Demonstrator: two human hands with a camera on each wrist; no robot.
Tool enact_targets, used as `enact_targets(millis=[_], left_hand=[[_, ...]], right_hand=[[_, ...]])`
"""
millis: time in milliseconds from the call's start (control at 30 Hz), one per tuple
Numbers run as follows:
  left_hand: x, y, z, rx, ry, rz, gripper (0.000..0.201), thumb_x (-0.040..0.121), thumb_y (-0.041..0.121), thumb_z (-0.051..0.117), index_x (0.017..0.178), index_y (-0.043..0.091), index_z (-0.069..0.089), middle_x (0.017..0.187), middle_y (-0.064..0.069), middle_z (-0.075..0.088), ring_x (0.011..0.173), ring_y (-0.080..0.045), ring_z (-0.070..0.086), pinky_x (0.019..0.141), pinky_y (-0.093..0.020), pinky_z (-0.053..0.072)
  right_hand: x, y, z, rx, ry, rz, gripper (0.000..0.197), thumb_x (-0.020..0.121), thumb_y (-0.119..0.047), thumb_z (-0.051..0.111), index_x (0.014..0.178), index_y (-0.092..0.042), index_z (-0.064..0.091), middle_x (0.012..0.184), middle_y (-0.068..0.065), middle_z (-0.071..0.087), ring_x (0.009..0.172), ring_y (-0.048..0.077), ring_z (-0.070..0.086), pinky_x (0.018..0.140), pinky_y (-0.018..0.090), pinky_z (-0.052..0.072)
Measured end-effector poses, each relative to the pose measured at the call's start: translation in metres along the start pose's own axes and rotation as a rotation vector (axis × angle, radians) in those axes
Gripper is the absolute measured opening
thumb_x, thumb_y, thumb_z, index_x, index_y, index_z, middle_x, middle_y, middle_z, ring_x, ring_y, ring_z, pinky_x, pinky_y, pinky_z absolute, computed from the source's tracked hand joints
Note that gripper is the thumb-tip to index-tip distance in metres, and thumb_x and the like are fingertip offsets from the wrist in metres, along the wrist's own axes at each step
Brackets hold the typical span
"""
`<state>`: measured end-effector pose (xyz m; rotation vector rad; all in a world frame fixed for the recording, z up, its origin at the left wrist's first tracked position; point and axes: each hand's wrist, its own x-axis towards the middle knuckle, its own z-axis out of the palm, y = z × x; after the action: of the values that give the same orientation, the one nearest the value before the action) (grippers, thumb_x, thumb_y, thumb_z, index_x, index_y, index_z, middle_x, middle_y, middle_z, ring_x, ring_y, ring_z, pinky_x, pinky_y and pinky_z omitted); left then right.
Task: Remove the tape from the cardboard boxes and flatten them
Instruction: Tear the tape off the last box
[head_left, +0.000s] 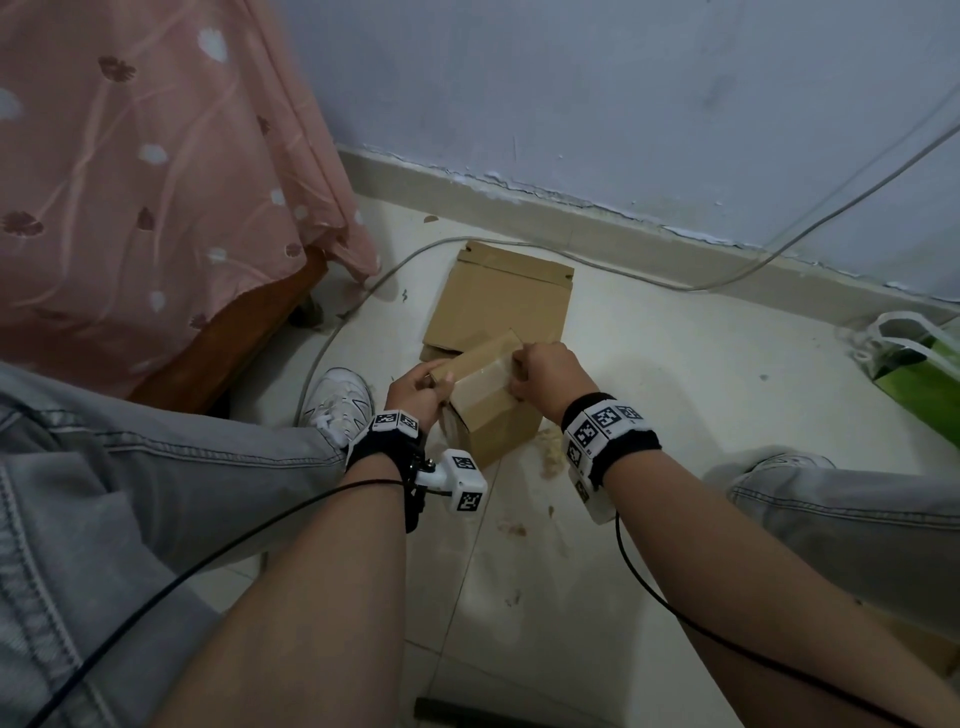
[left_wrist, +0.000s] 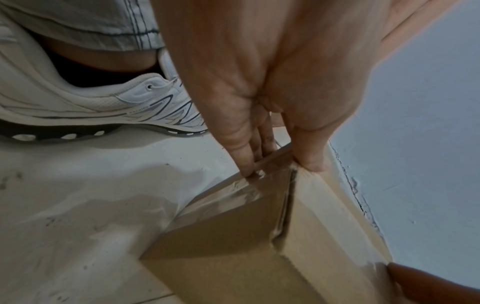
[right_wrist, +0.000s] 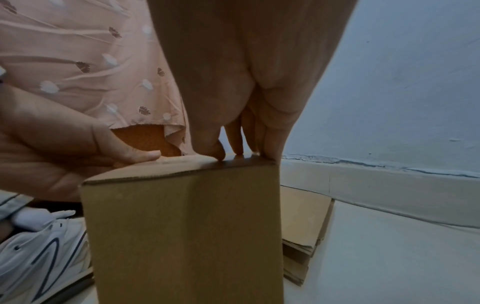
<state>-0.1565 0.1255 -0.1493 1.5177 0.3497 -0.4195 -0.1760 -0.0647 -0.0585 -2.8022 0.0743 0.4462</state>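
Observation:
A small brown cardboard box (head_left: 491, 400) stands tilted on the floor between my feet, with clear tape (head_left: 480, 376) across its top. My left hand (head_left: 418, 387) grips the box's left top corner, thumb on one side and fingers on the other (left_wrist: 245, 164). My right hand (head_left: 545, 374) pinches at the box's right top edge, thumb and fingers (right_wrist: 215, 152) curled onto the rim; whether tape lies between them is hidden. Shiny tape (left_wrist: 241, 191) wrinkles along the box's edge in the left wrist view. Behind the box lies a stack of flattened cardboard (head_left: 501, 301).
A bed with a pink flowered cover (head_left: 145, 171) stands at the left. White cables (head_left: 675, 280) run along the skirting and floor. A green bag (head_left: 919, 364) lies at the right. My white shoes (head_left: 340, 400) flank the box. Scraps (head_left: 550, 457) litter the tiles.

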Motion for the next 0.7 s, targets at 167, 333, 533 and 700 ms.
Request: enact_targets(millis=[167, 333, 533, 700], left_hand=[[-0.001, 0.001, -0.001, -0.007, -0.007, -0.008, 0.039, 0.054, 0.045, 0.077, 0.093, 0.038, 0.076, 0.114, -0.02, 0.067, 0.111, -0.038, 0.064, 0.1, -0.05, 0.051], [-0.001, 0.002, -0.001, -0.006, -0.016, 0.001, 0.028, 0.064, 0.036, 0.075, 0.092, 0.038, 0.077, 0.099, -0.011, 0.065, 0.096, -0.027, 0.064, 0.101, -0.051, 0.05], [0.002, -0.001, -0.001, 0.004, -0.007, 0.0, 0.032, 0.058, 0.044, 0.076, 0.09, 0.042, 0.076, 0.11, -0.016, 0.067, 0.104, -0.03, 0.066, 0.101, -0.05, 0.05], [0.003, -0.001, -0.001, 0.035, 0.0, 0.008, 0.033, 0.057, 0.045, 0.075, 0.089, 0.043, 0.076, 0.108, -0.018, 0.067, 0.113, -0.039, 0.062, 0.1, -0.05, 0.051]], right_hand=[[-0.007, 0.009, -0.005, 0.054, 0.027, -0.058, 0.028, 0.094, -0.017, 0.054, 0.115, -0.007, 0.067, 0.113, 0.013, 0.066, 0.106, 0.033, 0.059, 0.09, 0.039, 0.05], [-0.005, 0.009, -0.005, 0.058, 0.002, -0.064, 0.039, 0.091, -0.027, 0.062, 0.123, -0.005, 0.065, 0.128, 0.016, 0.062, 0.116, 0.032, 0.056, 0.099, 0.042, 0.048], [-0.002, 0.003, -0.001, 0.03, 0.009, -0.015, 0.018, 0.086, -0.023, 0.06, 0.094, -0.009, 0.069, 0.096, 0.013, 0.067, 0.085, 0.029, 0.06, 0.069, 0.028, 0.044], [-0.003, -0.001, 0.003, 0.089, 0.046, -0.02, 0.02, 0.086, -0.015, 0.059, 0.102, -0.008, 0.069, 0.095, 0.013, 0.067, 0.087, 0.031, 0.062, 0.074, 0.032, 0.051]])
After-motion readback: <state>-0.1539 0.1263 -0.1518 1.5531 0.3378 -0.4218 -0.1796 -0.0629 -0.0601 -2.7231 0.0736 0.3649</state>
